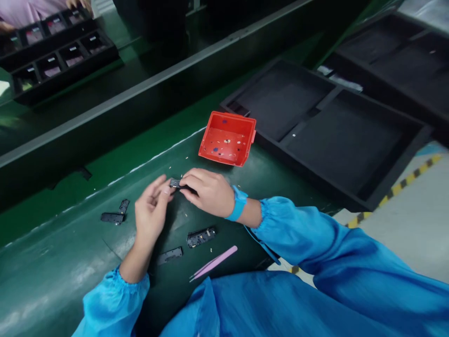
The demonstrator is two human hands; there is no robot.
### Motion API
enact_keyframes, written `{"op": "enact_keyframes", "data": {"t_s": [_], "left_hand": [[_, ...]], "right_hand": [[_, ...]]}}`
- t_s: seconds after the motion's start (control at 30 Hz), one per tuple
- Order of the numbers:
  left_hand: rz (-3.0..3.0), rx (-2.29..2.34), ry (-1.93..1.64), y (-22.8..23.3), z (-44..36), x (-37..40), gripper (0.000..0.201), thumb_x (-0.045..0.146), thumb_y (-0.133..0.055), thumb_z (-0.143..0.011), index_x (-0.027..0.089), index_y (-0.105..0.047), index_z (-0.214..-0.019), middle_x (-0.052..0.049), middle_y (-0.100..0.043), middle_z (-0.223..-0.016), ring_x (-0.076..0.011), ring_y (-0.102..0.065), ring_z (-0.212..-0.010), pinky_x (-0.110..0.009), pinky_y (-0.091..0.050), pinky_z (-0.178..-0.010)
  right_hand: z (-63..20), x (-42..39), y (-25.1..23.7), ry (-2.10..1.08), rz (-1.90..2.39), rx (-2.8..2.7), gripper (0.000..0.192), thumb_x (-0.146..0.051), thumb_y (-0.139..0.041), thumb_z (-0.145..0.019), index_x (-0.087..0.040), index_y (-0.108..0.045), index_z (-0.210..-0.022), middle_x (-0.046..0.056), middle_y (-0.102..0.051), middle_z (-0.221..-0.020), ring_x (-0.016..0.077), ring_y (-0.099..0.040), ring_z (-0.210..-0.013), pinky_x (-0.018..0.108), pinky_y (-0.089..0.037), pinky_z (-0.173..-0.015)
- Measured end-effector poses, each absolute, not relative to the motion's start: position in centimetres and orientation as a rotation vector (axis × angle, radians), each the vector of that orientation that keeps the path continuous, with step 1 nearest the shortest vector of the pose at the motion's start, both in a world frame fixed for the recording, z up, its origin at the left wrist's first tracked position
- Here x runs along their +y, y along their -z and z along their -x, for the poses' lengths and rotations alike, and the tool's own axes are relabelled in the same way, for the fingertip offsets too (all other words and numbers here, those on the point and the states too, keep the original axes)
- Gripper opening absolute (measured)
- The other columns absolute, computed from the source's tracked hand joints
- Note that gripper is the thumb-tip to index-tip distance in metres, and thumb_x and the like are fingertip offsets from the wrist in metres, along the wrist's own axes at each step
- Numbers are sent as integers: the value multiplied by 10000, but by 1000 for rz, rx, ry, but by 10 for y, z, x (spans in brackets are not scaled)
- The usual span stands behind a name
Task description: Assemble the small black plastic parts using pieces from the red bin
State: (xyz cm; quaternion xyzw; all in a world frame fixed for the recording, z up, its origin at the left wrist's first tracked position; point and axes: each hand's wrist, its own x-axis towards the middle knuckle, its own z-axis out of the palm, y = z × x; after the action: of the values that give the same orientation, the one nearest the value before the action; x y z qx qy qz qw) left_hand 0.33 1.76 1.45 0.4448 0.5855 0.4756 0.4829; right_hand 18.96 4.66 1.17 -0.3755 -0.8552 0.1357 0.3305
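Pink tweezers (pixel 213 263) lie nearest me | left hand (pixel 151 211) and right hand (pixel 206 191) both pinch small black part (pixel 175 183) above the green table (pixel 52 262) | red bin (pixel 227 139) beyond holds tiny bits | black trays (pixel 336 135) bare

The small black part (pixel 177 183) is a short, dark plastic piece, blocky at its left end, held lengthwise just above the green counter (pixel 63 262) near the middle of the view, at about 6 o'clock from the red bin. It is pinched between both hands: the left hand (pixel 151 210) meets its left end with fingertips from about 8 o'clock, and the right hand (pixel 206 192) covers its right end from about 3 o'clock. Only the left half shows, too small and dark for finer detail.
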Motion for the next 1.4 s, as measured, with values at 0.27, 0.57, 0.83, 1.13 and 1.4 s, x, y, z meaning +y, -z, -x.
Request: {"op": "enact_keyframes", "data": {"t_s": [0.27,0.57,0.83,1.13,1.4], "left_hand": [[-1219,1546,-1075,-2,9,28,357,434,-637,-925,157,-675,-1146,-125,-763,-1125,-176,-758,-888,-236,-588,-697],[-1496,1578,-843,-20,22,34,276,392,-600,-927,176,-701,-1066,-102,-776,-1015,-203,-747,-860,-294,-575,-749],[-2077,2409,-224,-58,146,125,454,71,-451,-861,175,-716,-1216,-169,-656,-1323,-314,-619,-1209,-435,-486,-1019],[-2226,2280,55,-65,187,122,157,196,-622,-823,211,-743,-923,-113,-765,-1032,-298,-678,-1061,-370,-524,-918],[-1446,1844,-1119,-30,65,62,285,359,-675,-850,190,-684,-1079,-62,-727,-969,-202,-723,-855,-371,-575,-844]], "right_hand": [[-220,-10,-36,-352,490,-2741,198,-178,-502,-1005,-177,-612,-841,28,-665,-868,161,-542,-730,316,-366,-641],[-209,-17,-19,-451,499,-2870,71,-110,-632,-910,-169,-600,-887,25,-659,-848,184,-593,-775,311,-413,-646],[-188,31,-43,-671,594,-2605,352,-502,-690,-906,-166,-596,-950,62,-666,-924,199,-600,-829,317,-449,-729],[-169,62,15,-941,641,-2198,223,-298,-658,-939,-182,-589,-761,-6,-612,-736,119,-557,-672,246,-426,-644],[-173,72,2,-1108,923,-1707,69,-217,-633,-891,-168,-668,-858,18,-674,-808,106,-618,-657,218,-514,-595]]}}
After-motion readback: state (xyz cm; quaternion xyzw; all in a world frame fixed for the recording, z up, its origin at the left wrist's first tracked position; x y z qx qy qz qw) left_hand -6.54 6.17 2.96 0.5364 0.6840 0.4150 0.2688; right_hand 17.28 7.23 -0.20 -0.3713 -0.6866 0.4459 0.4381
